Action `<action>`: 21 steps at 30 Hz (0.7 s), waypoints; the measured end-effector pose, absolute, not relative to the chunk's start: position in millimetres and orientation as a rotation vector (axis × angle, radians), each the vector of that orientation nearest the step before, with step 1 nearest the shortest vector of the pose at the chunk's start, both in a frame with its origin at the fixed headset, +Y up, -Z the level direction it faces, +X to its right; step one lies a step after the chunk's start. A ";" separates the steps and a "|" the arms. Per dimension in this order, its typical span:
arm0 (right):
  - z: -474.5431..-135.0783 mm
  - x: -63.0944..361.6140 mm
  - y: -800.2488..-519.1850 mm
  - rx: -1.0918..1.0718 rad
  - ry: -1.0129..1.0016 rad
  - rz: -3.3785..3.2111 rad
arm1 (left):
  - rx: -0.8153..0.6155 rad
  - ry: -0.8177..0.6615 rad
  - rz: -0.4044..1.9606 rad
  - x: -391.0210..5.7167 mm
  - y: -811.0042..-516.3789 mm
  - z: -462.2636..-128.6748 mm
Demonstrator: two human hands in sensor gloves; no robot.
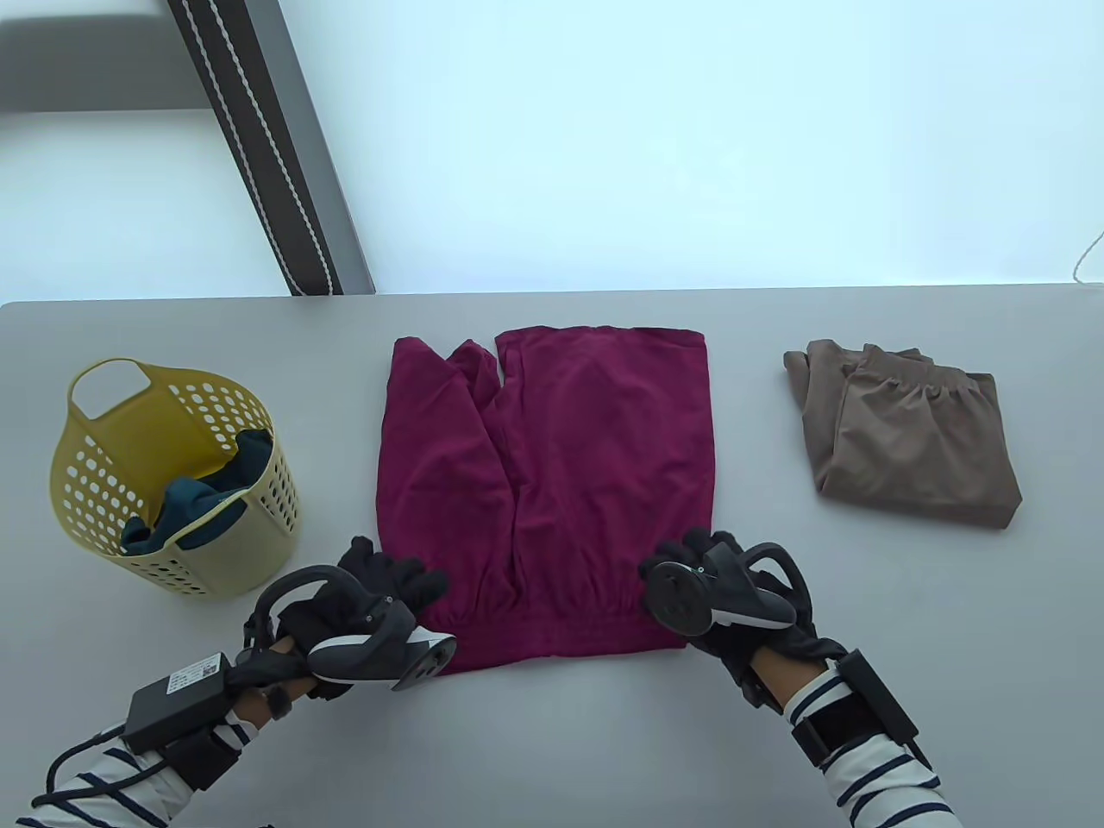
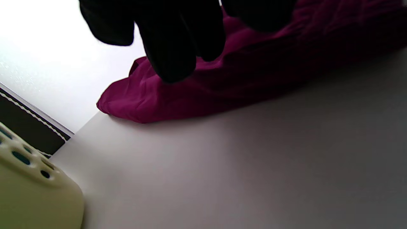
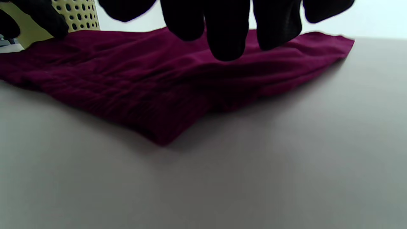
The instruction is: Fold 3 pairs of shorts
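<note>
Maroon shorts (image 1: 552, 483) flat btwn hands: left hand (image 1: 379, 595) & right hand (image 1: 733, 595) at waistband corners, fingers relaxed, gripping nothing.

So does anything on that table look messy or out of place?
Nothing stands out. The magenta shorts lie flat mid-table, one leg rumpled. The brown shorts sit folded at right, and dark teal clothing sits in the yellow basket.

Magenta shorts (image 1: 552, 483), tan shorts (image 1: 906, 431) — yellow basket (image 1: 95, 466).

text: none legible | label on left wrist box (image 1: 183, 686): too small to read
</note>
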State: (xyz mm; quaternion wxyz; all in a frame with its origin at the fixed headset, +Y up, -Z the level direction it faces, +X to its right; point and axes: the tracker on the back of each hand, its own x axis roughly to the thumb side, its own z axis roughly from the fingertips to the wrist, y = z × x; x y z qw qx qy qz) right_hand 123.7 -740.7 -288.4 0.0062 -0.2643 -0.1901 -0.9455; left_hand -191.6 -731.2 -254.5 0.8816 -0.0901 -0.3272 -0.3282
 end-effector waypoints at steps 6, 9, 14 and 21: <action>-279.2 132.9 -742.6 -0.872 -0.827 -2.925 | -0.332 -0.750 -0.742 -198.8 -750.0 -230.9; -278.6 134.6 -738.0 -0.880 -0.876 -2.947 | -0.317 -0.804 -0.754 -197.3 -750.7 -216.4; -297.3 125.0 -713.9 -0.743 -0.781 -3.034 | -0.207 -0.714 -0.620 -198.3 -731.6 -231.9; -372.7 88.8 -714.1 -0.144 -0.785 -3.278 | -0.297 -0.386 -0.683 -190.6 -744.2 -293.4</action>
